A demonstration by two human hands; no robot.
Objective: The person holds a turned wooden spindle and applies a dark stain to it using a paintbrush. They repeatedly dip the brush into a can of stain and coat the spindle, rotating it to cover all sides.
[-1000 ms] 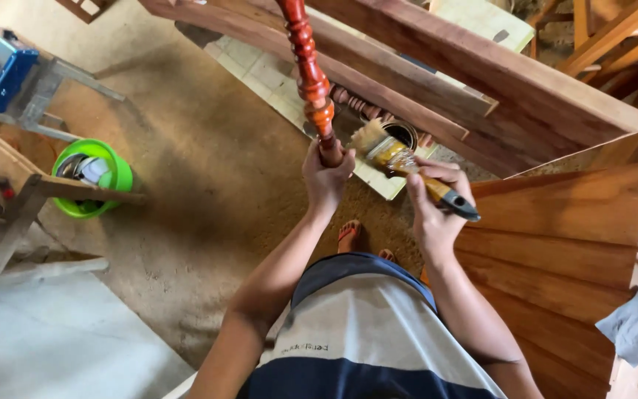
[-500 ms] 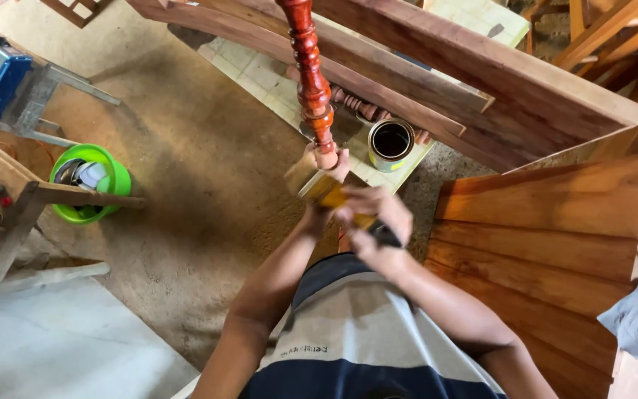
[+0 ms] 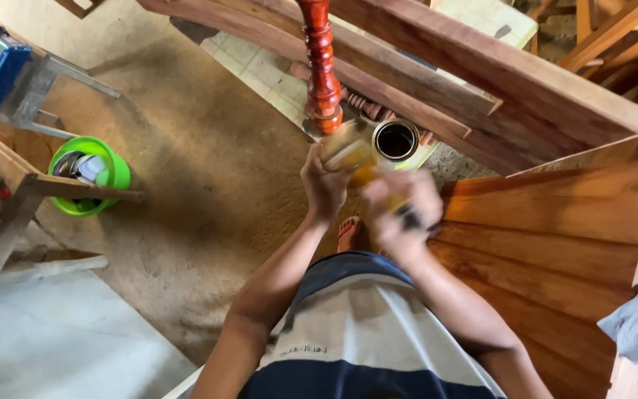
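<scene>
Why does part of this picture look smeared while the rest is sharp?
In the head view, the right hand and its paintbrush are motion-blurred; the left hand, red turned spindle, open tin and green bucket stay crisp under soft daylight.

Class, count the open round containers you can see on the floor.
2: a green bucket at left beside the wooden bench, and a tin can just beyond the hands. Others may be hidden.

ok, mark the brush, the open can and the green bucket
brush (image 3: 347, 150), head view, on the blurred bristles.
open can (image 3: 396, 140), head view, on its dark opening.
green bucket (image 3: 118, 171), head view, on its right rim.
</scene>
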